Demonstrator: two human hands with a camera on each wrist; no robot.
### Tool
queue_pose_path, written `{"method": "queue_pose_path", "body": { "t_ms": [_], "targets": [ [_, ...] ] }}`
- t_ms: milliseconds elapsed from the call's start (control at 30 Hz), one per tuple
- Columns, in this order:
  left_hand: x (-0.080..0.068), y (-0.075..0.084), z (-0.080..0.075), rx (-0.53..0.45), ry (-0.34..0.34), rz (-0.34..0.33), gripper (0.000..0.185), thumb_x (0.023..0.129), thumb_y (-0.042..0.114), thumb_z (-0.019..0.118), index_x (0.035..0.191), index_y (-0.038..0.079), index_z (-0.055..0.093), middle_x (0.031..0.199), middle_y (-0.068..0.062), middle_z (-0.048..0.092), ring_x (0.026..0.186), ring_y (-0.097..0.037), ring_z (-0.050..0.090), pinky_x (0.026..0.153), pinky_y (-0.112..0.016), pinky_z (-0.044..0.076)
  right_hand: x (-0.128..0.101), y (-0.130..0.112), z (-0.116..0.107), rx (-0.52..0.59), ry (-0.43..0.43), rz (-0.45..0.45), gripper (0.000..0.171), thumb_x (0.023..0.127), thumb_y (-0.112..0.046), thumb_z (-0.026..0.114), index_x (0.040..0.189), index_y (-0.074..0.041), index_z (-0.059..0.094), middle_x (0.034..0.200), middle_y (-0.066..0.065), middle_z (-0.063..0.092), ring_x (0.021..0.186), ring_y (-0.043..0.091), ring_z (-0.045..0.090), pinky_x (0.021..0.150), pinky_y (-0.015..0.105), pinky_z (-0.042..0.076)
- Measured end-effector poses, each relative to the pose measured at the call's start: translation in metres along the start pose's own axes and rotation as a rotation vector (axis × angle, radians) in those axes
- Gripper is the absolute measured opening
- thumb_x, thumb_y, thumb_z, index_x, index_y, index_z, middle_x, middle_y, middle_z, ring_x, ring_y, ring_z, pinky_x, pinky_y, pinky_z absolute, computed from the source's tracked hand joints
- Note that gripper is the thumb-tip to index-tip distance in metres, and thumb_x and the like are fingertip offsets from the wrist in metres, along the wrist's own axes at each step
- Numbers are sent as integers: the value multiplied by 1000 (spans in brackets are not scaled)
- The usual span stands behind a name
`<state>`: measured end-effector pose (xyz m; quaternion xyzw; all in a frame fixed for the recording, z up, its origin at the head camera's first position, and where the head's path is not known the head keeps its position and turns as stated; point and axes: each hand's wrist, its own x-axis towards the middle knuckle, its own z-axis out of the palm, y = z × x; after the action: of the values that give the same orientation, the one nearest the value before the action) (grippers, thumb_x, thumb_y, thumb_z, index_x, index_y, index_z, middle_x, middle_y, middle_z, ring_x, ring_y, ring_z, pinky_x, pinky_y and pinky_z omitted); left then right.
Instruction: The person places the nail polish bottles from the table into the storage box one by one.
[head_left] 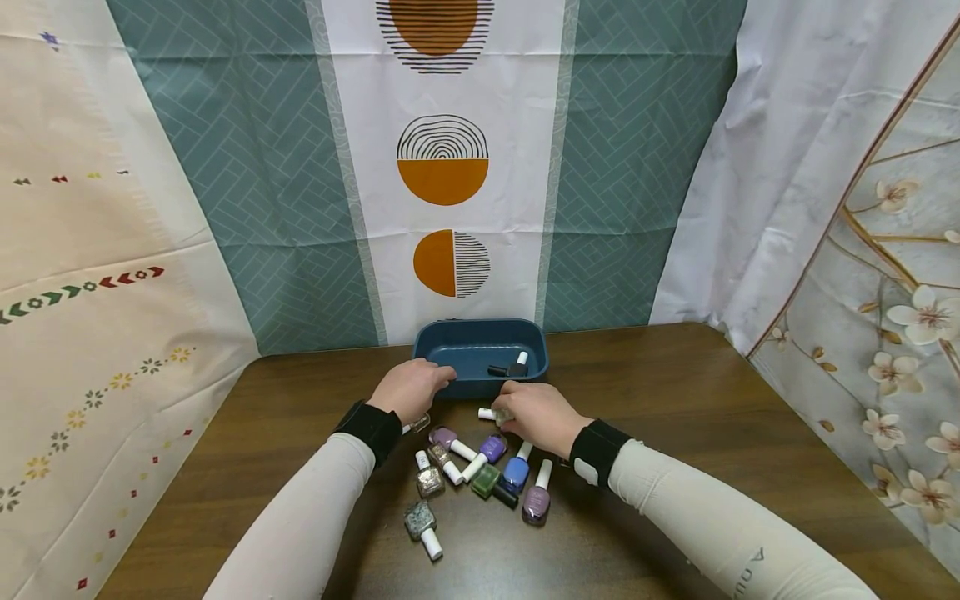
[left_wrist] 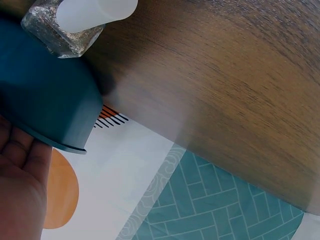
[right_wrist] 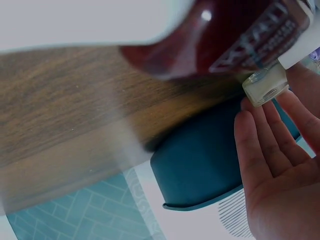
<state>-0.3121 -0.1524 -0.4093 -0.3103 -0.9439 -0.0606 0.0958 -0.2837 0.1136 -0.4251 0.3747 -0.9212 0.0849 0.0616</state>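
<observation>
One wooden table (head_left: 712, 433), dark brown with a streaked grain, carries everything here, and printed fabric sheets (head_left: 442, 167) hang behind and to both sides of it. One blue plastic tub (head_left: 480, 354), oblong with rounded corners and a smooth matte wall, stands just beyond both sets of fingertips; inside it lie two small bottles (head_left: 512, 367), one dark and one with a white cap.

Two hands work in front of the tub. The left hand (head_left: 410, 388) rests its fingers on the tub's near rim, fingers bent over the edge; the left wrist view shows the palm against the tub's outer wall, so it holds the rim. The right hand (head_left: 542, 417) lies just short of the tub, and its fingertips pinch a clear glass nail polish bottle (head_left: 501, 414) with a white cap; the right wrist view shows that pale, square-shouldered bottle (right_wrist: 266, 86) at the ends of the straightened fingers (right_wrist: 260, 145).

About nine more nail polish bottles (head_left: 480, 475) lie scattered on the table behind the fingers, toward the wrists: glitter silver, lilac, purple, green and blue, most with white cylindrical caps. One glitter bottle (head_left: 422, 522) lies apart, nearest the person, and another (left_wrist: 65, 35) sits beside the tub under the left wrist.
</observation>
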Motion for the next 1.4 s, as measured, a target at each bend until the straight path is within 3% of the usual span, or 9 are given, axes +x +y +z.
{"method": "queue_pose_path", "body": {
  "t_ms": [400, 967, 1400],
  "targets": [
    [1, -2, 1, 8, 5, 11, 23, 107, 5, 72, 128, 12, 79, 112, -7, 81, 104, -29, 74, 98, -46, 61, 0, 1, -2, 22, -14, 15, 27, 98, -18, 88, 124, -11, 83, 112, 3, 79, 101, 18, 75, 93, 39, 62],
    [0, -1, 3, 12, 21, 21, 22, 107, 6, 72, 127, 13, 80, 113, -7, 82, 105, -29, 75, 97, -46, 61, -3, 1, 2, 9, -2, 6, 26, 98, -17, 88, 123, -10, 82, 111, 5, 80, 98, 19, 76, 91, 39, 63],
    [-1, -1, 2, -3, 14, 12, 23, 108, 7, 71, 129, 12, 79, 115, -8, 81, 106, -30, 75, 98, -47, 61, -16, -3, -11, 3, 85, -28, 28, 96, -17, 90, 122, -13, 82, 112, 1, 79, 100, 18, 75, 91, 38, 63]
  ]
}}
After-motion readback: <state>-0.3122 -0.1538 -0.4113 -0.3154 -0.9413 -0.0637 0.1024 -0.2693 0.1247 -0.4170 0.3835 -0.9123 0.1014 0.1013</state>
